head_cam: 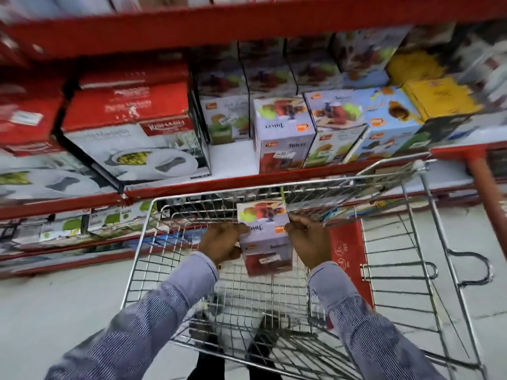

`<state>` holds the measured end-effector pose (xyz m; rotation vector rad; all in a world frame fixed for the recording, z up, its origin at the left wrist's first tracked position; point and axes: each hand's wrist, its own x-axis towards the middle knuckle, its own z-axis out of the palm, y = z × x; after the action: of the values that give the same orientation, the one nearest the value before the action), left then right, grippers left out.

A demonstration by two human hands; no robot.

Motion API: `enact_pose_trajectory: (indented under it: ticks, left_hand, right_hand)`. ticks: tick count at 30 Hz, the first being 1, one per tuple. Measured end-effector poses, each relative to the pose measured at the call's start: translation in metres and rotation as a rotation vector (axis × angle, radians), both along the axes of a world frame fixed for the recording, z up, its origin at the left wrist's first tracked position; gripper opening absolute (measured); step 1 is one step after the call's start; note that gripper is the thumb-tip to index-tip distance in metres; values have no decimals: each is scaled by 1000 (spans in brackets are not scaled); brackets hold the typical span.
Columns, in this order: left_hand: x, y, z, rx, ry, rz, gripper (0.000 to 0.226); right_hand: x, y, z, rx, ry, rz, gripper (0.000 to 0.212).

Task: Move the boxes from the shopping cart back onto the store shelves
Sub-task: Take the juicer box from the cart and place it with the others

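Both hands [263,242] clamp a juicer box [264,237] over the seemingly empty cart [153,250].

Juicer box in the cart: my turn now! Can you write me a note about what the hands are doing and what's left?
Left hand and right hand: gripping the juicer box by its sides, over the shopping cart.
Things: matching boxes stand on the middle shelf.
Done: several juicer boxes are on that shelf.
Left: shelve this box, maybe in the shelf gap. No other box seems visible in the cart.
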<state>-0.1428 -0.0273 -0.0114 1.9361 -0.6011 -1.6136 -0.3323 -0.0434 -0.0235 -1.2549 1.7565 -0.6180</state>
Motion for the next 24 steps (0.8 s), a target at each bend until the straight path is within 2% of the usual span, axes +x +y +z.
enact_pose_trajectory:
  ticks: [2, 5, 7, 8, 12, 14, 16, 20, 24]
  left_hand:
    - [9, 3, 24, -97, -16, 40, 12]
    - [22, 7, 60, -230, -91, 75, 23]
    - [33, 7, 83, -295, -133, 81, 21]
    - [38, 6, 92, -314, -165, 73, 19]
    - [61, -3, 124, -434, -329, -4, 34]
    - [68, -8, 136, -479, -381, -49, 26]
    - [73, -13, 145, -547, -427, -117, 18]
    - [81, -24, 145, -627, -509, -168, 25]
    - [76, -32, 136, -639, -476, -149, 27]
  right_hand:
    - [8, -4, 31, -43, 13, 0, 25]
    - [20, -10, 73, -110, -2, -30, 22]
    - [29, -14, 97, -154, -38, -34, 22]
    - [33, -17, 106, -176, -44, -23, 23]
    - [51, -29, 138, -255, -35, 40, 28]
    - [58, -36, 147, -274, -7, 72, 31]
    - [63, -42, 154, -287, 31, 115, 34]
    - [70, -57, 166, -298, 92, 187, 34]
    - [73, -68, 167, -311, 155, 237, 36]
